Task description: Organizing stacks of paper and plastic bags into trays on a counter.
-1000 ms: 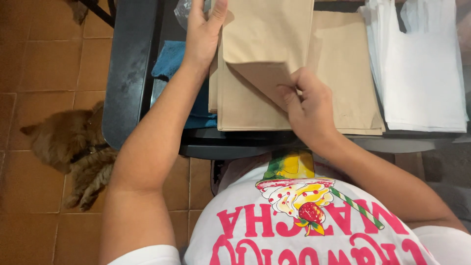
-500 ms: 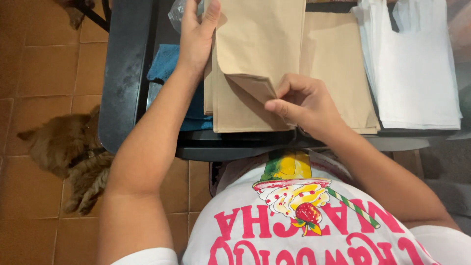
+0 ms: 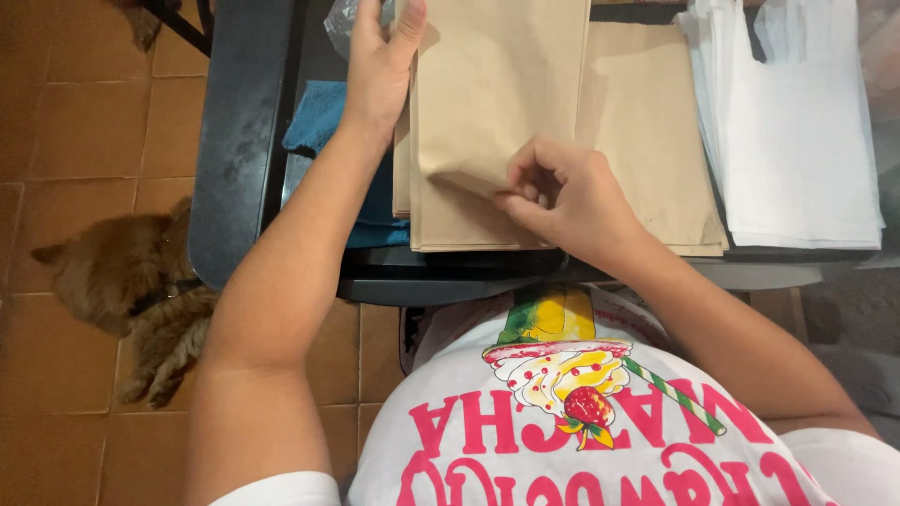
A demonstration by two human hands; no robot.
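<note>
While the left hand [image 3: 380, 70] lies flat and open on the top brown paper bag [image 3: 497, 94] to steady it on the dark table [image 3: 234, 150], the right hand [image 3: 562, 197] pinches its folded corner closed.

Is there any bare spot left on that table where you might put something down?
Very little. The dark table shows a bare strip along its left edge, beside the blue cloth, and a narrow front lip below the brown paper bags. The rest is crowded: both hands, left hand and right hand, work the bags, with white plastic bags stacked at right.
</note>
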